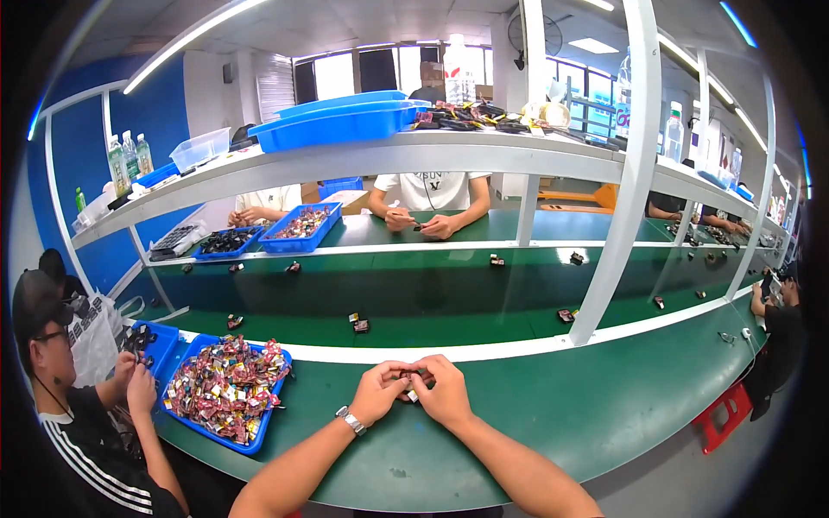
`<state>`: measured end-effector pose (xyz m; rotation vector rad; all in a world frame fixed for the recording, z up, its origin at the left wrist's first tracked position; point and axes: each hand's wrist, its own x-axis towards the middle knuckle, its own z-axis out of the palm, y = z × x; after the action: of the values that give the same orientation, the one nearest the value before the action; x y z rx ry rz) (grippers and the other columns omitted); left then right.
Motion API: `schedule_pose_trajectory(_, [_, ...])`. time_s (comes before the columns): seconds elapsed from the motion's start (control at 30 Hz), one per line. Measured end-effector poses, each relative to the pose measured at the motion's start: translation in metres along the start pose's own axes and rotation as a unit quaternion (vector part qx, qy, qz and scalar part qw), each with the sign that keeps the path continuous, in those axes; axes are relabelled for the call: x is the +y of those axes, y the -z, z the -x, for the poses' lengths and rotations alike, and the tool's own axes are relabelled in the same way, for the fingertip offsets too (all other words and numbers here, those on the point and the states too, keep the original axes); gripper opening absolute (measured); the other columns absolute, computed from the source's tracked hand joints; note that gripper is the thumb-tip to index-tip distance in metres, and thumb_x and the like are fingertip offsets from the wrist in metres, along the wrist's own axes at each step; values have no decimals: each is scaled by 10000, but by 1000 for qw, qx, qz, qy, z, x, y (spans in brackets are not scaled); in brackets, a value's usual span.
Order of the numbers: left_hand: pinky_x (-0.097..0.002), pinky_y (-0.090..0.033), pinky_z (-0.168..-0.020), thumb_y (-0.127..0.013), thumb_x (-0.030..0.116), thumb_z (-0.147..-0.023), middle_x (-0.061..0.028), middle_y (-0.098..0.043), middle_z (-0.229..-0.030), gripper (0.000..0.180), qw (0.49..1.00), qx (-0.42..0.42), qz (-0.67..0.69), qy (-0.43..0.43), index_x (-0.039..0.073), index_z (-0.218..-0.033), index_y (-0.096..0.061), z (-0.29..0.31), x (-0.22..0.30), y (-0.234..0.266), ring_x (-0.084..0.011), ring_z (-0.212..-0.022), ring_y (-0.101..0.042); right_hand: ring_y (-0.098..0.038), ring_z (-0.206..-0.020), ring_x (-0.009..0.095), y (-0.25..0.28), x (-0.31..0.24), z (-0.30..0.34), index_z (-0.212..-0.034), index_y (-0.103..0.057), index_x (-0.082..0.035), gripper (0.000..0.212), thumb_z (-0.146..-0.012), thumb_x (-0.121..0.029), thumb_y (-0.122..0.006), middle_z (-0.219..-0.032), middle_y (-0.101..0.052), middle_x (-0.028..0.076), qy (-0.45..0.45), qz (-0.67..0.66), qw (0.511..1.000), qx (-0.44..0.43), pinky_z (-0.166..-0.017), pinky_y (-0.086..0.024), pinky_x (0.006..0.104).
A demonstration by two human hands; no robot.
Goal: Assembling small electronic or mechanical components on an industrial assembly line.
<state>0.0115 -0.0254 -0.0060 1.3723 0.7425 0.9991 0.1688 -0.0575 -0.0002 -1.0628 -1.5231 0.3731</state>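
Above the green worktop [535, 406], my left hand [377, 394], with a metal-banded watch on its wrist, meets my right hand [442, 393]. Both are closed at the fingertips on a small dark-red electronic part [411, 394] with a whitish piece on it. My fingers cover much of the part, so its exact kind cannot be made out. To the left of my hands, a blue tray [256, 444] is heaped with similar small red, white and yellow parts [226, 388].
A white rail [484, 351] separates the worktop from a green conveyor belt [432, 306] carrying scattered small parts. A white post [617, 190] and overhead shelf [484, 155] stand ahead. Close on the left sits a co-worker [95, 432]; another [432, 194] works opposite. A red stool [724, 418] stands right.
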Motion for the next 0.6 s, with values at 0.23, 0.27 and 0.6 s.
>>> schedule_pose_trajectory(0.23, [-255,-560,-678,-570,21,-933,-119,-659,-1071,234,1000,0,-14,-9,-26,-1163,-563,-1,-5,8,-138,-886,-654,-683,-730,214,-1,-4,-3,-986,-658,-15,165,-821,-11,-651,-966,-636,123,-9,-9,999,-30,-654,-562,302])
schedule_pose_trajectory(0.27, [-255,-560,-675,-569,24,-935,-123,-660,-1067,233,1000,-3,-14,-9,-26,-1163,-563,-1,-6,7,-141,-885,-657,-682,-729,217,0,-2,-2,-994,-661,-15,172,-823,-11,-648,-969,-637,125,-16,-14,999,-40,-653,-561,300])
schedule_pose_trajectory(0.6, [-269,-558,-658,-562,83,-936,-118,-686,-967,185,982,131,-133,-31,-30,-1080,-584,-6,2,22,-155,-792,-677,-696,-820,172,16,34,-22,-929,-667,38,102,-840,-9,-649,-939,-685,120,-157,1,987,35,-697,-563,285])
